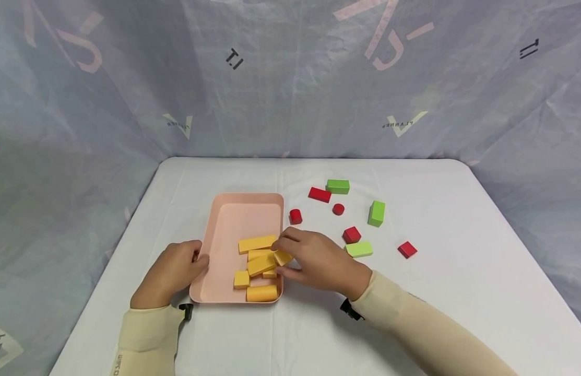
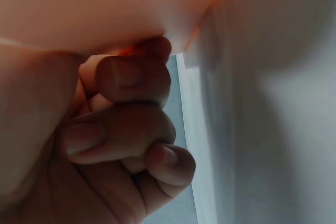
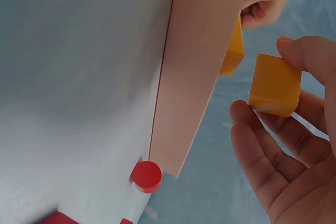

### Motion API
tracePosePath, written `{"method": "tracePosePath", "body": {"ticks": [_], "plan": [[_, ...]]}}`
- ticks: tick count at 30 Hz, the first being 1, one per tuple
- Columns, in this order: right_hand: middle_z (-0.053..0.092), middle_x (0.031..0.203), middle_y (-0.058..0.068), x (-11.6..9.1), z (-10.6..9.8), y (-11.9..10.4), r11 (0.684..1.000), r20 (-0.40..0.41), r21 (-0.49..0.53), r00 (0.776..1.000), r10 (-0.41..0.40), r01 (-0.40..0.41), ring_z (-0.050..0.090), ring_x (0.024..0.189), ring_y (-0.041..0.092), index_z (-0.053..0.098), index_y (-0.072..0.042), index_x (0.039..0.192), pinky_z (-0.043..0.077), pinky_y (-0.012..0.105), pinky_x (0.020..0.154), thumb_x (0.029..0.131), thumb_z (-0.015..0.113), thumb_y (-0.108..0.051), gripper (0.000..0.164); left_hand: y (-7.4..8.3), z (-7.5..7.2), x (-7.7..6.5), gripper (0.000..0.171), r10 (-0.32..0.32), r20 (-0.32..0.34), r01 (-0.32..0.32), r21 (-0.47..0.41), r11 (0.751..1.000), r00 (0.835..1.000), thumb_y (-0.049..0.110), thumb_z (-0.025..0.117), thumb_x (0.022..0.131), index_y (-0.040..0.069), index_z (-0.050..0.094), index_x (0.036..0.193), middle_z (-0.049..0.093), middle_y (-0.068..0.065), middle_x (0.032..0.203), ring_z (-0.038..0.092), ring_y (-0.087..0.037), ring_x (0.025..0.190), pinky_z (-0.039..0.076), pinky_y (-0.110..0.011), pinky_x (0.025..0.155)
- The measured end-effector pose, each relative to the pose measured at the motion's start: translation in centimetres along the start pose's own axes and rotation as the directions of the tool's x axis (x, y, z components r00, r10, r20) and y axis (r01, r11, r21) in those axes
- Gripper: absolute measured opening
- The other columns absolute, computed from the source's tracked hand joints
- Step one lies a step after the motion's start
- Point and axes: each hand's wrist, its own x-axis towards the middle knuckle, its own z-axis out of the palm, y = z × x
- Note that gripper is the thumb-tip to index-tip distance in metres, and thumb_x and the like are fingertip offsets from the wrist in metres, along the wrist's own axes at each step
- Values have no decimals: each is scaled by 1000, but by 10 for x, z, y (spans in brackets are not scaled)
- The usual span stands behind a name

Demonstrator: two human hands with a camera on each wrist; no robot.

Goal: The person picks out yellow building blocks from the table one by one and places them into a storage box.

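Observation:
A shallow pink tray [image 1: 224, 230] lies on the white table, with several yellow blocks [image 1: 261, 265] gathered in its near right part. My left hand [image 1: 175, 269] grips the tray's left rim; in the left wrist view its fingers [image 2: 118, 129] are curled beneath the pink edge. Over the tray's right wall, my right hand [image 1: 320, 261] pinches a yellow block [image 3: 275, 85] between thumb and fingers. The right wrist view shows this block raised beyond the tray's side wall [image 3: 197, 66]. A yellow cylinder [image 1: 262, 293] rests along the tray's near side.
Right of the tray lie scattered red blocks [image 1: 352, 235] and green blocks [image 1: 377, 213]. A red cylinder [image 1: 295, 216] stands close to the tray's right wall. A light green block [image 1: 359, 249] sits just beyond my right hand. Grey printed cloth [image 1: 290, 78] hangs behind the table.

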Motion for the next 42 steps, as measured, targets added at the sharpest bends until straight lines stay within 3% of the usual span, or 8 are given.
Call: {"method": "tracePosePath", "body": {"ticks": [20,42], "plan": [[51,98,-9,9,12,-13,997,-2,34,998,-70,70,46,84,-1,63,-19,103,48,20,68,82,69,-39,29,-1,-1,0,20,10,-17,-10,0,1000,1000,13,55,84,15,49,65,41,1,54,41,-14,47,34,-31,42],[51,96,-9,11,20,-20,993,48,-42,993,-106,108,42,85,4,64,-22,103,44,21,67,79,70,-35,28,-2,1,0,19,-2,-9,2,0,1000,1000,14,56,84,15,50,66,42,1,54,42,-14,48,35,-31,43]]}}
